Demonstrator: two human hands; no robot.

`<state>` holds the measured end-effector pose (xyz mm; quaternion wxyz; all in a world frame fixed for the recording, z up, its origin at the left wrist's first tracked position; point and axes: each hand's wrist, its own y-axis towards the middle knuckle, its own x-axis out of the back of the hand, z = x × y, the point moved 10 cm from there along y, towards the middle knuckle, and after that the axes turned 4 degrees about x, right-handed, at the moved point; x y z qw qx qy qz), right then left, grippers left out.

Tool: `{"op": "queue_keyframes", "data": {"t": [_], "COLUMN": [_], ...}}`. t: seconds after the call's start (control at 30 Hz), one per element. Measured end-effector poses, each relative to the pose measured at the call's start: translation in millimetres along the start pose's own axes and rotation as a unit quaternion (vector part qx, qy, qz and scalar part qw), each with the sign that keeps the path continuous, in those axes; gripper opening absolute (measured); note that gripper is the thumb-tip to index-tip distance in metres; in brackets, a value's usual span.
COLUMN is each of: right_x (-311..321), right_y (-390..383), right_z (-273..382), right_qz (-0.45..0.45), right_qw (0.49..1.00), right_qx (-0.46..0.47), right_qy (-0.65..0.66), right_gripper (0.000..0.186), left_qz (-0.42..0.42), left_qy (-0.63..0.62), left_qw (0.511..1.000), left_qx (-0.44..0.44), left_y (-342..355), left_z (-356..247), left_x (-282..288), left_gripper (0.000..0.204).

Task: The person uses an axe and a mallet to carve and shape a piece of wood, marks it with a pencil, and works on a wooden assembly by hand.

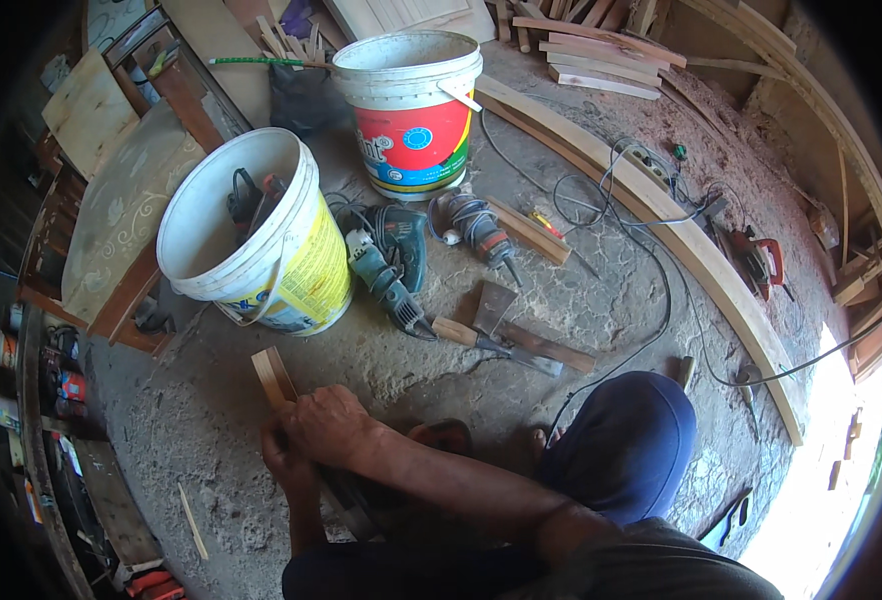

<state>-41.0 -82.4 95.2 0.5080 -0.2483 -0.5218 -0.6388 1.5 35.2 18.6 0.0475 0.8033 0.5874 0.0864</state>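
A short, pale strip of wood (274, 376) juts out past my two hands, which sit close together left of the middle. My right hand (333, 425) is closed around the strip from above, its forearm crossing from the lower right. Just below it, my left hand (289, 462) is closed on the same strip, with its fingers partly hidden. Under my right forearm lies a dark, long object (349, 508), too shaded to name. A reddish-orange thing (443, 437) shows partly beyond that forearm.
Ahead lie a wood-handled chisel (506, 348), a hatchet (496, 305), a green angle grinder (386, 280) and another power tool (483, 235). Two paint buckets (251, 255) (406, 120) stand behind. A long curved beam (681, 225) and loose cords (666, 300) lie at the right.
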Motion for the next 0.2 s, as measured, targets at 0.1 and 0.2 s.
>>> {"op": "queue_keyframes", "data": {"t": [0.1, 0.2], "right_x": [-2, -3], "right_y": [8, 16], "right_z": [-10, -13], "right_qz": [0.037, 0.109], "right_qw": [0.998, 0.99], "right_qx": [0.001, -0.016], "right_qy": [0.048, 0.089], "right_gripper": [0.017, 0.018], "left_qz": [0.01, 0.019], "left_qy": [-0.005, -0.009], "left_qw": [1.0, 1.0], "left_qx": [0.017, 0.009], "left_y": [3, 5], "left_z": [9, 7], "left_x": [2, 3], "left_gripper": [0.029, 0.032]}}
